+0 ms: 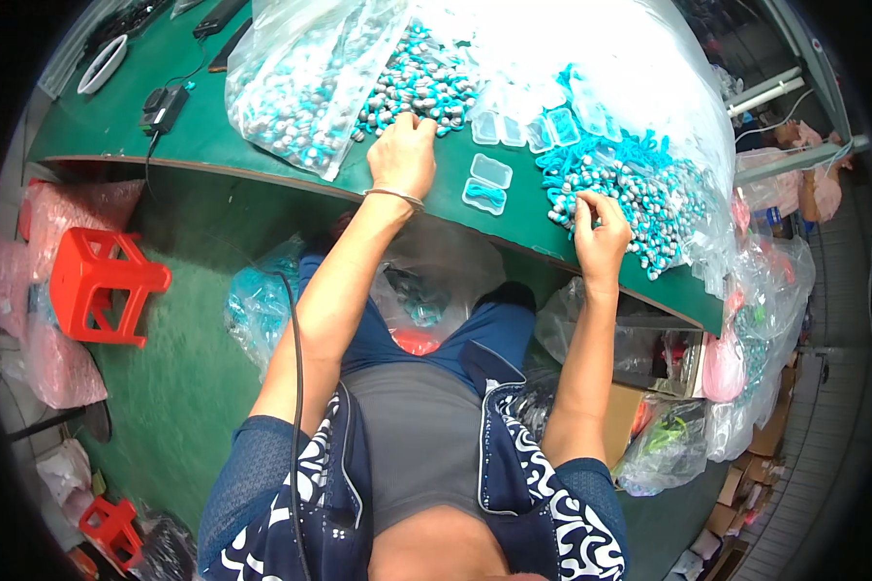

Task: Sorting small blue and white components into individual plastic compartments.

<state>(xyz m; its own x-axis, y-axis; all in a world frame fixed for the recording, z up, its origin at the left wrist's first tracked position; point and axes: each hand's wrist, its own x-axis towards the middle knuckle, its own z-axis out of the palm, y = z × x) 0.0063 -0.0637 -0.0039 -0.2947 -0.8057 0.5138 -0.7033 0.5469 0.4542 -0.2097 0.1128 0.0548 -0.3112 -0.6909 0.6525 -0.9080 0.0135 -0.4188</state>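
On the green worktop (262, 136), the left hand (404, 155) rests fingers-down on a loose heap of small grey-and-teal pieces (417, 82), as if sorting; its grip is hidden. The right hand (601, 232) pinches at a second teal-and-silver heap (639, 198); what it holds is unclear. Small clear plastic cases (486, 181) lie between, within reach.

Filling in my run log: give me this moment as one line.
left hand: on grey-teal piece pile | right hand: fingers pinching at right pile | open clear case between, on green table
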